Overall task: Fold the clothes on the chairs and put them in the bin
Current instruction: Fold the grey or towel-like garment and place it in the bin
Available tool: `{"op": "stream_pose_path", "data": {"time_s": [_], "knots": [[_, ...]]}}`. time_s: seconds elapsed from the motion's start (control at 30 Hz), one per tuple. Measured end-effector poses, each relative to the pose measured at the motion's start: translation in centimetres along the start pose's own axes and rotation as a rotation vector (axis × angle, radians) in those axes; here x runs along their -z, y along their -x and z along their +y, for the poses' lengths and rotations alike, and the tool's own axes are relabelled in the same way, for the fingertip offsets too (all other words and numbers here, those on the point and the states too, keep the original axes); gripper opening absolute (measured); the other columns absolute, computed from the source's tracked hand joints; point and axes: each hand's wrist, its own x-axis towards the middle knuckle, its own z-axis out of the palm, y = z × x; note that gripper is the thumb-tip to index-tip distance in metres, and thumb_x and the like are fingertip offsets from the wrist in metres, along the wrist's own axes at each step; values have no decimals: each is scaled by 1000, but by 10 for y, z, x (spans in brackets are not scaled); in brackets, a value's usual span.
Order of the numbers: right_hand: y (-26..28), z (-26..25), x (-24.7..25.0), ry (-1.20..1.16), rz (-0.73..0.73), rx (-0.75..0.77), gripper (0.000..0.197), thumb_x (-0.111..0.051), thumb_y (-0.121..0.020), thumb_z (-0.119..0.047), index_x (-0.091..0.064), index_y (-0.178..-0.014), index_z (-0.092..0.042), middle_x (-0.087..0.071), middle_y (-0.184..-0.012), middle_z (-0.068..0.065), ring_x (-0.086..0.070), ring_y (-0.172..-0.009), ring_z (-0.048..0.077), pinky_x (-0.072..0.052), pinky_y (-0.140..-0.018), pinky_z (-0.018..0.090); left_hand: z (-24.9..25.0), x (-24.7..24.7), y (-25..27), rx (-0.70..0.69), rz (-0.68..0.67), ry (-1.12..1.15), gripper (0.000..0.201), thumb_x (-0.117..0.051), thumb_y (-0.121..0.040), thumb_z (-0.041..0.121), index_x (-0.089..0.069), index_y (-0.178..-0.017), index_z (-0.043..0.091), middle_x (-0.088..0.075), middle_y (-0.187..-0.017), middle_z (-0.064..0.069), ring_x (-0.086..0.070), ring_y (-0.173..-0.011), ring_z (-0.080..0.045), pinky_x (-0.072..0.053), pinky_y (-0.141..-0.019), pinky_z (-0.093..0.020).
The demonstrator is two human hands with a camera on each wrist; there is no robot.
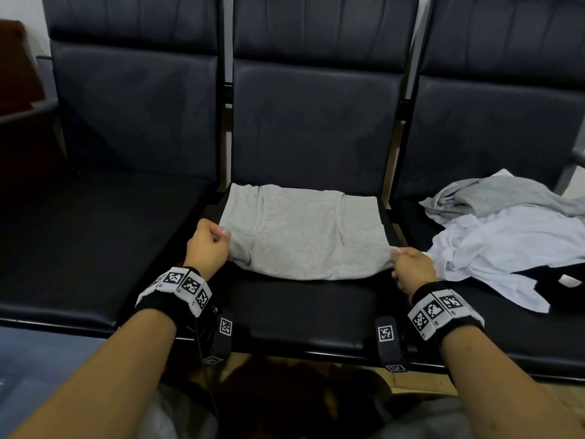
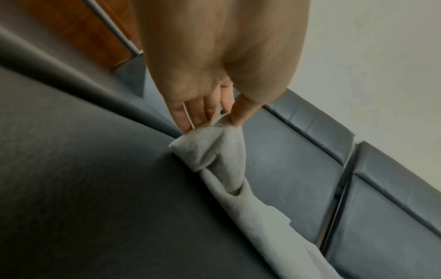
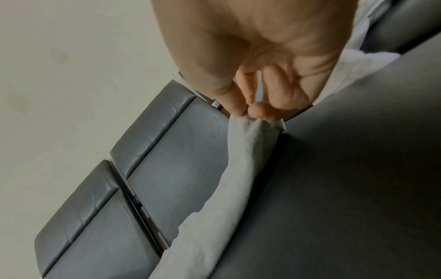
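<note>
Both grips on grey top [image 1: 300, 236] edges

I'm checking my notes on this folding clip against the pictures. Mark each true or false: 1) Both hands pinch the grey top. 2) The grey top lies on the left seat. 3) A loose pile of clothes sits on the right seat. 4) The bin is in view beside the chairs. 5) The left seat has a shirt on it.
1) True: the left hand and the right hand each pinch a side of the grey top.
2) False: it lies on the middle seat.
3) True: the pile of clothes, grey and white, lies on the right seat.
4) False: no bin shows in any view.
5) False: the left seat holds no shirt.
</note>
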Motion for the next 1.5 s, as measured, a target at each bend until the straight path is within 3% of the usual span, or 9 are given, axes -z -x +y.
{"op": "stream_pose_path", "data": {"time_s": [0.2, 0.3, 0.4, 0.63, 0.77, 0.93, 1.17, 1.33, 1.5], "knots": [[-7, 4, 4, -134, -33, -116, 18, -40, -94, -11, -50, -79, -12, -44, -60, 9, -37, -47, 17, -27, -36, 17, -22, 6, -12, -3, -43, -87, 10, -48, -97, 20, -46, -99, 11, -58, -88, -11, -55, -84, -26, -41, -71, -34], [-17, 13, 11, -13, 13, -110, 17, -40, -95, -11, -57, -94, -8, -49, -69, 9, -42, -56, 20, -44, -59, 32, -29, 15, -18, 19, -1, -136, 11, -48, -96, 18, -49, -102, 9, -58, -95, -14, -53, -85, -27, -42, -74, -35], [-20, 15, 17, 126, 75, -144, 34, -39, -99, -16, -59, -121, 0, -60, -119, 24, -57, -101, 34, -43, -88, 38, -35, 22, -24, 85, -13, -212, 14, -53, -94, 18, -54, -101, 6, -55, -99, -13, -51, -87, -27, -41, -76, -34], [-9, 8, 11, 343, -65, -112, 54, -50, -95, -43, -55, -132, -4, -53, -136, 17, -49, -123, 34, -38, -103, 36, -41, 27, -29, 133, -132, -343, 30, -71, -79, 33, -63, -89, 5, -64, -90, -8, -61, -88, -26, -48, -73, -34], [-8, 13, 11, 278, 19, 72, 35, -49, -98, -29, -63, -126, -16, -59, -131, 16, -53, -119, 36, -40, -97, 35, -36, 28, -25, 91, -26, -269, 15, -71, -81, 18, -63, -93, 12, -65, -97, -7, -59, -96, -28, -49, -83, -36], [-11, 14, 9, 292, -38, 50, 50, -40, -95, -17, -48, -139, -39, -50, -142, 8, -48, -125, 34, -39, -100, 35, -35, 32, -24, 95, -25, -250, 26, -67, -81, 11, -57, -104, 13, -65, -98, -10, -59, -92, -26, -48, -79, -36], [-10, 11, 4, 379, 46, -42, 57, -52, -86, -21, -38, -139, -10, -49, -134, 18, -50, -120, 37, -41, -94, 36, -34, 31, -24, 100, -54, -356, 34, -71, -84, 28, -54, -107, 10, -58, -100, -7, -52, -91, -22, -44, -79, -34], [-14, 11, -3, 490, 2, -122, 54, -62, -78, -32, -53, -123, -3, -58, -120, 20, -56, -108, 38, -48, -95, 43, -33, 29, -25, 124, -162, -487, 42, -67, -84, 40, -58, -65, 4, -58, -65, -8, -57, -67, -23, -46, -62, -31], [-13, 13, -2, 528, -1, -147, 70, -70, -76, -29, -42, -134, -2, -60, -116, 18, -60, -103, 35, -48, -77, 34, -31, 24, -23, 165, -212, -557, 36, -70, -83, 38, -62, -83, 2, -65, -87, -14, -61, -80, -28, -46, -65, -33]]}}
